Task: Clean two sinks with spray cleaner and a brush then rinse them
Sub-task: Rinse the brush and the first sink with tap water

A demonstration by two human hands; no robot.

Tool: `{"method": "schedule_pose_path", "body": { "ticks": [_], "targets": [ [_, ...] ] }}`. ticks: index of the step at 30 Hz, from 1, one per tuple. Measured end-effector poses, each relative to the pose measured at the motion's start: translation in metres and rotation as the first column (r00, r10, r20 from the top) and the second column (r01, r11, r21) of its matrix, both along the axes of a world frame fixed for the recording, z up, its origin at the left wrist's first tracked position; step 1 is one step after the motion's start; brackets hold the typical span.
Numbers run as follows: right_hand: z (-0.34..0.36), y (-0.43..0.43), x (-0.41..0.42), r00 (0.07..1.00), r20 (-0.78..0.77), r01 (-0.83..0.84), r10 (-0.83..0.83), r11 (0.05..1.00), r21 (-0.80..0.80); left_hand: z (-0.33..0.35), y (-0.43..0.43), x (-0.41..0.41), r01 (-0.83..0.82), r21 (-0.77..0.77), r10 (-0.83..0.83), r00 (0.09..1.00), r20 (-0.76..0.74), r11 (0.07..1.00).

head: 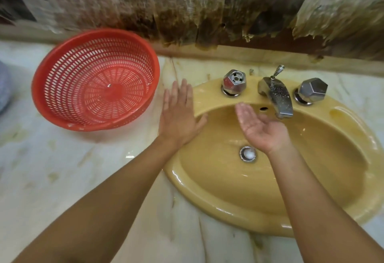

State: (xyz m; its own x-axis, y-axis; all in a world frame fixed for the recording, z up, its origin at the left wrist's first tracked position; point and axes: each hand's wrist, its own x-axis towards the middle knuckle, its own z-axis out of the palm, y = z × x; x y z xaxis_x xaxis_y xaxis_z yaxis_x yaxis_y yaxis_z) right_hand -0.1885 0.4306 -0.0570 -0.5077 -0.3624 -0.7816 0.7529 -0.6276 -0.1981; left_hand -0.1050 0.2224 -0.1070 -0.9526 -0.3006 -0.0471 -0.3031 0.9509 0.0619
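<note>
The mustard-yellow sink [270, 206] is taken as the landmark; it is set into a pale marble countertop [52, 169].

The left hand [178, 115] is laid palm down across the sink's left rim, partly on the countertop, with the fingers extended, spread slightly and pointed toward the wall. Nothing is gripped. The forearm is extended from the lower left.

The right hand [259, 125] is held palm up over the basin, just left of and below the chrome spout [278, 98]. The fingers are open and loosely cupped, with the palm wet; nothing is held. No contact with the spout is seen.

Behind the basin, on the sink's back ledge, a left tap knob [233, 83] and a right tap knob [312, 90] are mounted on either side of the spout. The drain [247, 154] is located at the basin bottom, beside the right wrist.

A red perforated basket [95, 80] is placed on the countertop left of the sink, near the left fingertips but apart from them. Open countertop is available in front of the basket. The sink's right and front rims are unobstructed.
</note>
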Motion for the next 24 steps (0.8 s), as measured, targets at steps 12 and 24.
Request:
{"method": "schedule_pose_path", "body": {
  "ticks": [12, 24],
  "targets": [
    [0.011, 0.022, -0.008, 0.982, -0.003, 0.185, -0.188, 0.97, -0.157, 0.005, 0.033, -0.048, 0.206, 0.001, -0.206, 0.978, -0.004, 0.978],
    [-0.001, 0.016, 0.005, 0.969, 0.095, 0.223, -0.229, 0.973, 0.062, -0.001, 0.009, -0.013, 0.198, 0.066, -0.193, 0.978, -0.081, 0.978]
  ]
}}
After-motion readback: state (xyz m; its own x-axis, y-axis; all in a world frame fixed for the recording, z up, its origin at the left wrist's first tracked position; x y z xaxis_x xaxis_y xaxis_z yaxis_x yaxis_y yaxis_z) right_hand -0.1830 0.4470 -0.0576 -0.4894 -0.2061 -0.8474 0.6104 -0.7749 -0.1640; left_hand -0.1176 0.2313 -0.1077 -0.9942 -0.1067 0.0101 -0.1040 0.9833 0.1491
